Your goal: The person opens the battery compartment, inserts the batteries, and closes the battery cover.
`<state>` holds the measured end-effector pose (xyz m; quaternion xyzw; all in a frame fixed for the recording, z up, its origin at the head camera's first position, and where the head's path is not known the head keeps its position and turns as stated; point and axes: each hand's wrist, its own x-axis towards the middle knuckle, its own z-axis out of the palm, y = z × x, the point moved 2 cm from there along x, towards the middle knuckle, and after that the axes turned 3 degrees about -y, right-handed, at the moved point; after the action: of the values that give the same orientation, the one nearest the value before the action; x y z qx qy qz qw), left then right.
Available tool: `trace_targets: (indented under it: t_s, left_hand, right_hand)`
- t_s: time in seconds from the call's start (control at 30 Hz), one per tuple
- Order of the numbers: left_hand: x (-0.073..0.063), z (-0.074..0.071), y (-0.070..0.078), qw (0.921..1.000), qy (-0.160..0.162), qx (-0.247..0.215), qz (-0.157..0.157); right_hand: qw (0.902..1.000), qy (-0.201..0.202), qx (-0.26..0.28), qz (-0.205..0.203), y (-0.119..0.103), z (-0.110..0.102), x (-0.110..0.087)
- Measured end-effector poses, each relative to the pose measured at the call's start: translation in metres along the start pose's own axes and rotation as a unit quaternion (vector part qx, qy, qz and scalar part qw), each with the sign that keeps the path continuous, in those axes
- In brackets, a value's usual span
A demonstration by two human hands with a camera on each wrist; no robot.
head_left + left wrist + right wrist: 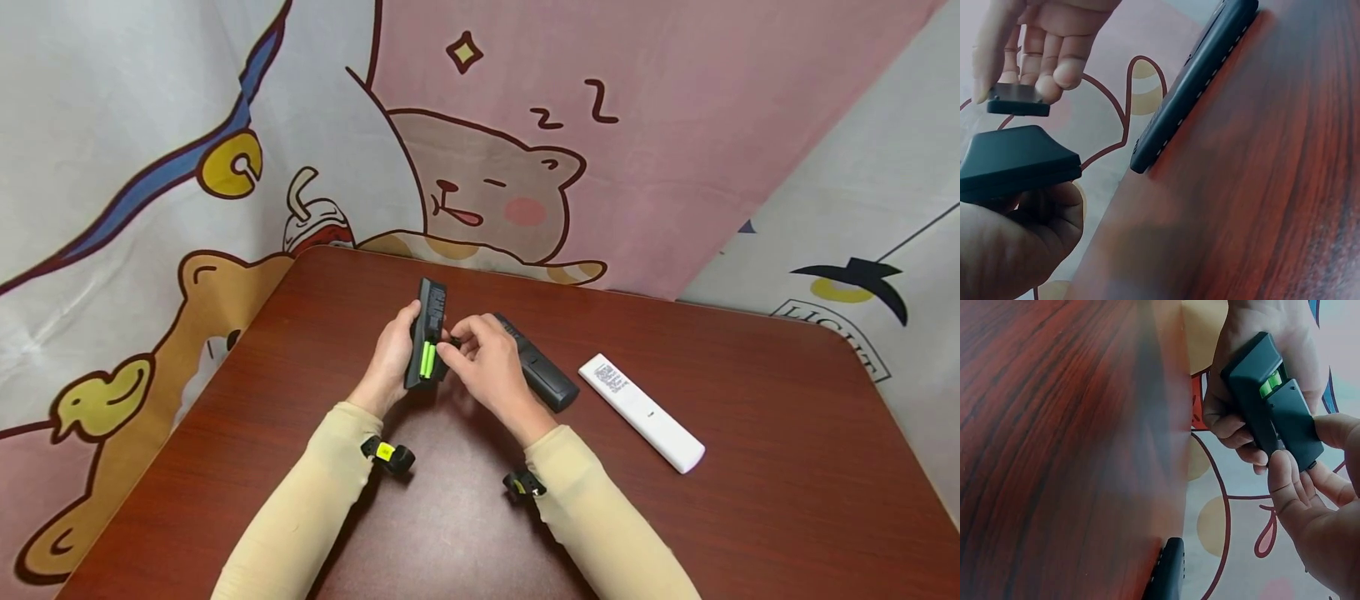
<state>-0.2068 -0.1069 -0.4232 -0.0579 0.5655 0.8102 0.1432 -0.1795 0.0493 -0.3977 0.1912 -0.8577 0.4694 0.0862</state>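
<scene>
My left hand [392, 354] grips a black remote control [431, 304] above the table, its back facing up. Two green batteries [427, 360] lie in its uncovered compartment. Between the thumb and fingers of my right hand [487, 358] is a small black battery cover [1296, 424], pinched by its edges close beside the remote. In the right wrist view the cover overlaps part of the compartment, with green showing past it. The left wrist view has a gap between the cover [1018, 107] and the end of the remote [1019, 159].
A second black remote control [546, 375] lies face down on the brown table [765, 400], just beyond my right hand. Farther right lies a white remote control [641, 412] with a printed label. A cartoon-print curtain [637, 192] hangs behind the table's back edge.
</scene>
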Motion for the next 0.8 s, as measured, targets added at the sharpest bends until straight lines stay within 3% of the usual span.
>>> trace_targets:
  t_s: [0.23,0.47,0.8]
  left_hand:
    - [0.0029,0.0018,-0.0017,0.9998,0.019,0.01,-0.001]
    - [0.0026,0.003,-0.0028,0.9998,0.001,0.019,0.007]
    - [-0.0002,0.005,-0.0006,0.9995,-0.001,0.027,0.016]
  right_hand:
    - [0.9999,0.003,0.005,-0.011,-0.0033,0.0018,0.0006]
    - [0.9999,0.001,-0.006,-0.012,-0.0057,0.0029,0.0015]
    - [0.9999,-0.006,-0.008,-0.013,-0.007,0.0048,0.0011]
